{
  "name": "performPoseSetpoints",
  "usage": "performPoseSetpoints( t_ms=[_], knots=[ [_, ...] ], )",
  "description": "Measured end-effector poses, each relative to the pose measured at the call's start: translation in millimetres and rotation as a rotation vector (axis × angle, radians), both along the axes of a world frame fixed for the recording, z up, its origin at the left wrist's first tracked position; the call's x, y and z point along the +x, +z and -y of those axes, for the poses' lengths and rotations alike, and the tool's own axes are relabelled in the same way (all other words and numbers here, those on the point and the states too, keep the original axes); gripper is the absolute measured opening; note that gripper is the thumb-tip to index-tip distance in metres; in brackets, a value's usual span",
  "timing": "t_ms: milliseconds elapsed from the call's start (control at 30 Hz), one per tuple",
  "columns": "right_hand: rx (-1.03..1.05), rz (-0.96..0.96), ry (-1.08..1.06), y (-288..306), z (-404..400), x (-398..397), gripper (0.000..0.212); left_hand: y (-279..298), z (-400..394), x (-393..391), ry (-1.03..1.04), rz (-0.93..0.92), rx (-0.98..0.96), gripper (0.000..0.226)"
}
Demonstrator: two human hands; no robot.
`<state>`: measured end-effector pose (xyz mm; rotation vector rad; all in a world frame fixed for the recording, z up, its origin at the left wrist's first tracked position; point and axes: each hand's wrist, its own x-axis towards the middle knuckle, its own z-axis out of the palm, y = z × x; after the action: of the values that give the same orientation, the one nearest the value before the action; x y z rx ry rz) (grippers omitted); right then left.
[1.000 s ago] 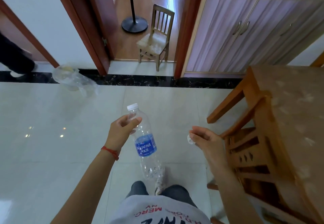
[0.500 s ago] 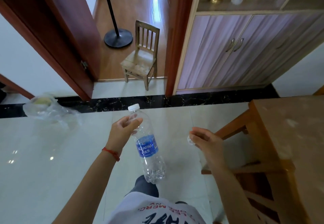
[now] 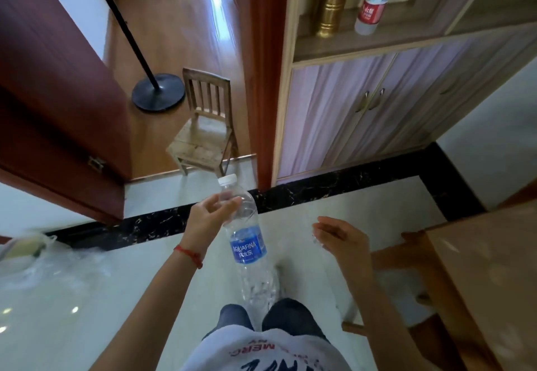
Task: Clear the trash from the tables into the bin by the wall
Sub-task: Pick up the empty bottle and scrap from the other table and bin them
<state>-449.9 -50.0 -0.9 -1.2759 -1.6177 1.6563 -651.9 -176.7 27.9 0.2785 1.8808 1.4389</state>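
Observation:
My left hand (image 3: 207, 219) grips the neck of an empty clear Aquafina bottle (image 3: 247, 243) with a blue label and white cap; the bottle hangs down over the floor in front of my legs. My right hand (image 3: 340, 240) is to its right, fingers curled around a small clear scrap of plastic (image 3: 315, 238) that barely shows at the fingertips. A clear bag-lined bin (image 3: 26, 251) with something pale inside sits on the floor at the far left, by the wall and black tile strip.
A wooden table (image 3: 494, 277) and stool frame (image 3: 389, 257) stand at the right. Ahead is a doorway with a small wooden chair (image 3: 203, 135) and a black stand base (image 3: 158, 94). A cabinet (image 3: 377, 109) at upper right holds two bottles on its shelf.
The view has tilted up and turned right, so the bin slid toward the left edge. Both hands keep their hold; the bottle stays hanging from my left hand.

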Motion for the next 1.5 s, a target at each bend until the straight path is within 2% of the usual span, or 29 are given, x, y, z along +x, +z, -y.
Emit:
performPoseSetpoints(
  t_ms=[133,500,600,700,800,833,933,967,1200,1500],
  knots=[
    [-0.022,-0.021,-0.021,-1,-53,-23,0.021,-3,-56,-22,-0.039,-0.021,-0.007,0.036],
    [-0.056,0.003,-0.082,8,-163,-50,0.021,7,-184,-58,-0.132,-0.047,0.005,0.035],
    [-0.079,0.001,-0.169,8,-180,-49,0.020,6,-222,-63,-0.227,-0.141,-0.096,0.017],
    [-0.082,-0.010,-0.244,12,-192,-45,0.021,9,-258,-63,-0.322,-0.111,-0.089,0.013],
    [-0.082,-0.008,-0.348,11,-203,-39,0.021,11,-296,-62,-0.449,-0.096,-0.085,0.057],
    [-0.091,-0.012,-0.391,12,-206,-37,0.021,10,-309,-62,-0.486,-0.083,-0.083,0.058],
    [-0.117,-0.040,-0.538,14,-214,-31,0.021,9,-346,-59,-0.652,-0.065,-0.038,0.012],
    [-0.126,-0.051,-0.583,15,-216,-29,0.021,11,-358,-56,-0.697,-0.066,-0.020,0.005],
    [-0.141,-0.062,-0.863,17,-227,-24,0.020,7,-432,-36,-0.919,-0.007,0.021,0.010],
    [-0.141,-0.062,-1.050,20,-256,-13,0.021,0,-504,5,-1.064,0.098,0.071,0.012]
  ],
)
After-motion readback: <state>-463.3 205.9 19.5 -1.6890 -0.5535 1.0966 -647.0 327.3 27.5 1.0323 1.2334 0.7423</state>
